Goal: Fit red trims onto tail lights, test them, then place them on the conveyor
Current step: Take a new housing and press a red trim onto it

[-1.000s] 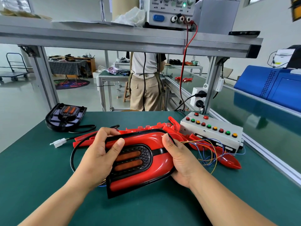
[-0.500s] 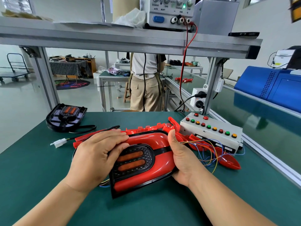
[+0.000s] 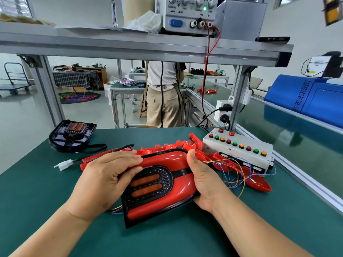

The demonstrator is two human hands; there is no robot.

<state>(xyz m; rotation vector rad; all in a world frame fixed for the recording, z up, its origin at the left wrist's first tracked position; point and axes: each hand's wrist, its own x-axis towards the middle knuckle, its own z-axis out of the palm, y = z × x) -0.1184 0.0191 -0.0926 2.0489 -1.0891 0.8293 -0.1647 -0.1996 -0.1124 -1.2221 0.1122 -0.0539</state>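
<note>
A tail light (image 3: 148, 184) with a black body and two orange lenses lies tilted just above the green bench, a glossy red trim (image 3: 183, 182) sitting on its face. My left hand (image 3: 105, 180) lies over the light's left part, fingers stretched flat across the trim's upper edge. My right hand (image 3: 204, 180) grips the right end, thumb up against the trim and fingers underneath. Several loose red trims (image 3: 167, 146) lie behind. A second tail light (image 3: 72, 134) without trim sits at the far left. A white tester box (image 3: 239, 149) with coloured buttons stands at the right.
Thin coloured wires (image 3: 239, 175) run from the tester box toward the light. A white connector (image 3: 64, 165) on a black cable lies left. The green conveyor (image 3: 297, 145) runs along the right side. A power supply (image 3: 189, 15) stands on the shelf overhead. A person stands beyond the bench.
My left hand slid from gripping the light's left edge to lying flat over the trim's top. My right thumb rose onto the trim's end. The light tilted slightly.
</note>
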